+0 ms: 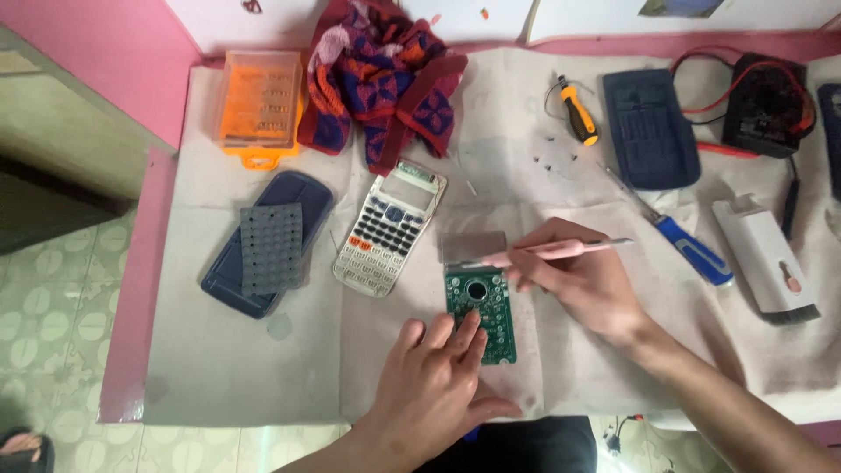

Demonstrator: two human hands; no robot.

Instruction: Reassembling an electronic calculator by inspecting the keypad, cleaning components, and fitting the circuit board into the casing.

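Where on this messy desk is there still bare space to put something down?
The near left of the cloth is bare, below the dark blue case back and left of the left hand. The far edge is crowded: orange bit box, patterned rag, screwdrivers, multimeter.

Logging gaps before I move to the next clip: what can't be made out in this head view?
- Green circuit board: its lower left part is hidden under the left hand.
- Pink tool: its working tip at the board's top edge is too small to identify; the right hand covers its middle.
- Dark device: cut off by the right edge.
- Orange case: its contents are blurred.
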